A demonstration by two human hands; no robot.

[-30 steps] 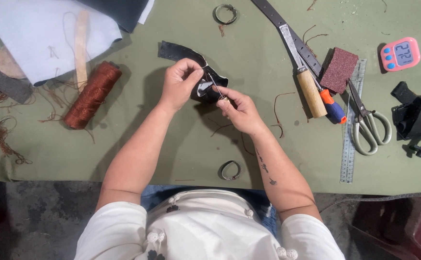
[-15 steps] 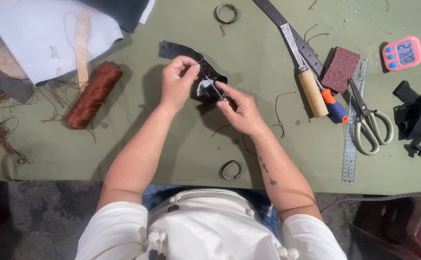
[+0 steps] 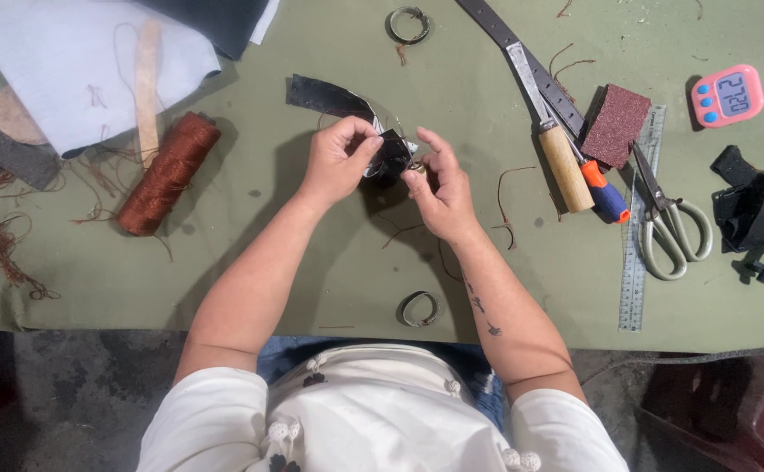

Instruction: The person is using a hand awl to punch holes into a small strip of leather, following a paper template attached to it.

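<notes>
A: Green cloth (image 3: 251,253) covers our bench in the head view; grey floor shows below its near edge.

B: We note the left hand (image 3: 336,162) with fingers pinched together on a dark leather strip (image 3: 329,96), which runs up-left from the grip, above the cloth at bench centre.

A: Right hand (image 3: 441,188): thumb and forefinger closed on the strip's folded end. Whether a needle sits between them we cannot tell.

B: Surroundings: rust-brown thread spool (image 3: 169,173) to the left, wooden-handled knife (image 3: 546,131) and sanding block (image 3: 616,125) to the right, then scissors (image 3: 668,223) beside a steel ruler (image 3: 639,218). Pink timer (image 3: 728,95) far right. Metal ring (image 3: 418,308) near us.
</notes>
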